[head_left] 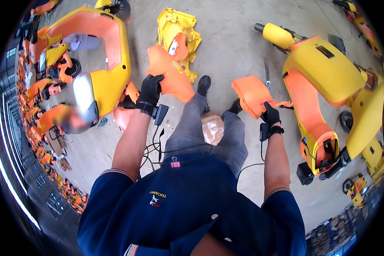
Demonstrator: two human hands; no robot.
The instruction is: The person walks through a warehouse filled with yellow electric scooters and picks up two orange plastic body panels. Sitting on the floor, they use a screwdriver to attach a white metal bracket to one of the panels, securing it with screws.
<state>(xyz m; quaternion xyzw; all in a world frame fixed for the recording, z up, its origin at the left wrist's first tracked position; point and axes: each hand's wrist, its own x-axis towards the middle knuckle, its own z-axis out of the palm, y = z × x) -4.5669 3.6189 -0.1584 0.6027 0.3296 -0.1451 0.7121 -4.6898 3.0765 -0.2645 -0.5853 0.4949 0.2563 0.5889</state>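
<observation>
My left hand (150,90), in a black glove, grips the lower edge of a flat orange plastic body panel (170,70) held up in front of me. My right hand (270,115), also gloved in black, holds a curved orange plastic cover (251,94) by its near edge. The two panels are apart, one on each side of my legs. A small black device is strapped at each wrist, with cables running down to my waist.
A yellow and orange scooter (320,81) stands at my right, another scooter body (102,64) at my left. Yellow panels (177,25) lie on the concrete floor ahead. A wrench (266,74) lies on the floor. A cardboard piece (212,127) sits between my feet.
</observation>
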